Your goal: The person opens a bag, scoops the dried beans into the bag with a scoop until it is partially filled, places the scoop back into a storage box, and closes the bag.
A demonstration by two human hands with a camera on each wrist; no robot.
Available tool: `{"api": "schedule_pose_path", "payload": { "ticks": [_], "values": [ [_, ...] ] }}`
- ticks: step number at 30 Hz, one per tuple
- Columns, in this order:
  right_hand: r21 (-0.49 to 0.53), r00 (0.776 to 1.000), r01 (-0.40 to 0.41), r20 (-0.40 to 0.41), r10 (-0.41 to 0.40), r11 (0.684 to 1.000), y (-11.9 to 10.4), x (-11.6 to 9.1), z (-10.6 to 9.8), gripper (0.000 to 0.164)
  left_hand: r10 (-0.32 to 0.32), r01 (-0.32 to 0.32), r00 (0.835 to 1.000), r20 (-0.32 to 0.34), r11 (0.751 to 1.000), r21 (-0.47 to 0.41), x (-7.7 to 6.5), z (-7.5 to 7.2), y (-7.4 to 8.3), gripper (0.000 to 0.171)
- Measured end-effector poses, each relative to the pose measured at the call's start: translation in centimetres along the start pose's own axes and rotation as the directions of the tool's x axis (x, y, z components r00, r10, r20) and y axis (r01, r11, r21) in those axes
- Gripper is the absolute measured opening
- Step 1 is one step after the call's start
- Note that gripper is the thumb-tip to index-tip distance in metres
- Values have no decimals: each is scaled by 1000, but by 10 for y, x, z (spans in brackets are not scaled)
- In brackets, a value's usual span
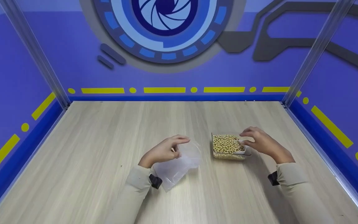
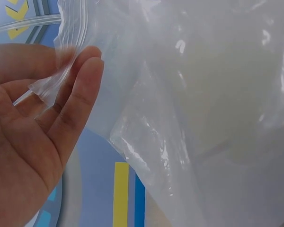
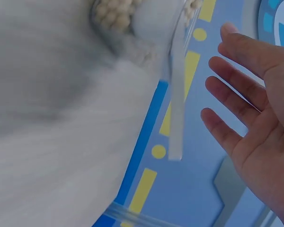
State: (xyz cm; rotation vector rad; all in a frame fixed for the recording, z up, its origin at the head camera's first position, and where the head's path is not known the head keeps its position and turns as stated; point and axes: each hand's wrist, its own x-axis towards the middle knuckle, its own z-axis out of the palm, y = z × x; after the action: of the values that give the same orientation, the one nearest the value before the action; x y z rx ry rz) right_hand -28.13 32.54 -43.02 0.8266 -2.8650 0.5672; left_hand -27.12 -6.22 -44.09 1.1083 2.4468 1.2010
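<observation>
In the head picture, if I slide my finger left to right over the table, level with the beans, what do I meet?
Left grip, plastic bag, box of beans, right grip.

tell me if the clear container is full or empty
Full, or nearly so: round, pale beans spread across the clear container and show through its near wall. Their exact level I cannot tell.
</observation>
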Motion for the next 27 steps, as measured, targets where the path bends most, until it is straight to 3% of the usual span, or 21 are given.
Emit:
{"api": "schedule_pose_path", "payload": {
  "ticks": [12, 20, 27],
  "values": [
    [-39, 998, -10, 68, 12, 999, 13, -12, -3, 24, -7, 7, 1000, 0, 1000, 12, -1, 1, 0, 57],
    [53, 988, -109, 117, 103, 993, 15, -11, 4, 26, 8, -8, 1000, -3, 1000, 1, 0, 1, -1, 55],
    [57, 983, -144, 122, 137, 988, 17, -10, 9, 29, 3, -3, 1000, 2, 1000, 7, 0, 3, 0, 54]
  ]
}}
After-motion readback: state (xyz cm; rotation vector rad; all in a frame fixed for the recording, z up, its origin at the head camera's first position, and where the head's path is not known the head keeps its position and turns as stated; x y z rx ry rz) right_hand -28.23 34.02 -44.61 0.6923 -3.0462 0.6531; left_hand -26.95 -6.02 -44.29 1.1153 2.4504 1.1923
